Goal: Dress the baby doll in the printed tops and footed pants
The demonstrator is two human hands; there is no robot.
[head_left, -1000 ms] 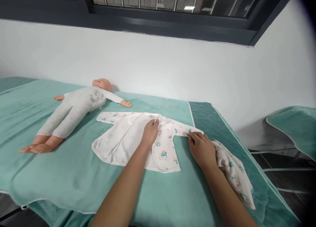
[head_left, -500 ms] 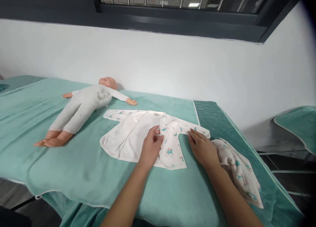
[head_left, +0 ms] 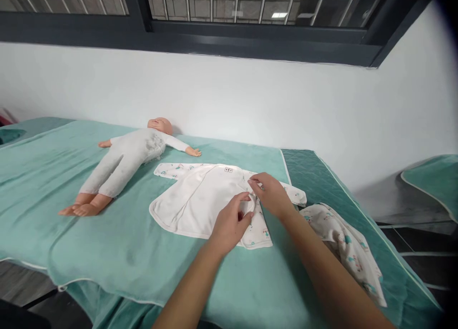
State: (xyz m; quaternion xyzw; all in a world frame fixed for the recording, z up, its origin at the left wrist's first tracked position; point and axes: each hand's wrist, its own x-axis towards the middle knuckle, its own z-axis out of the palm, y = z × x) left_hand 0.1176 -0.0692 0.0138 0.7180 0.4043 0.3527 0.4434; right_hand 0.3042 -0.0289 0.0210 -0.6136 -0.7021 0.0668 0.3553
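A white baby shirt (head_left: 195, 200) with small teal prints lies spread flat on the teal towel (head_left: 118, 252). My left hand (head_left: 231, 224) pinches the shirt's front flap near its right side. My right hand (head_left: 272, 193) pinches the same flap just above, fingers closed on the cloth. A baby doll (head_left: 125, 159) in a white suit lies on its back to the left of the shirt, apart from both hands.
A second printed garment (head_left: 345, 245) lies crumpled at the right of the bed. The white wall runs close behind. Another teal-covered surface (head_left: 434, 181) stands at the far right across a gap of dark floor.
My right hand moved left from the sleeve to the shirt's front flap. My left hand slid down and now pinches the flap. The view shifted slightly.
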